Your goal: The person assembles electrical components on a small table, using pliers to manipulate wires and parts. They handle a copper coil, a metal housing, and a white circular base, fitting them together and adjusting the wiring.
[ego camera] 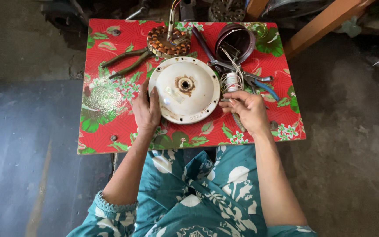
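My left hand [147, 109] rests on the left edge of the round white motor cover [185, 90], fingers spread flat against its rim, thumb on the top face. The cover lies flat at the middle of the small table with the red flowered cloth [106, 101]; its centre hole is ringed with rust. My right hand [247, 109] sits just beside the cover's right edge, fingers curled narrow around a thin metal piece; I cannot tell what it is. Just above that hand: a small white cylinder [231, 81] with thin wires. Behind the cover, touching or nearly so, the copper-wound coil ring [168, 41]. Left of the ring, green-handled pliers [126, 61]. At the back right, a dark round bowl-shaped housing [235, 41], and blue-handled pliers [259, 83] beside the wires.
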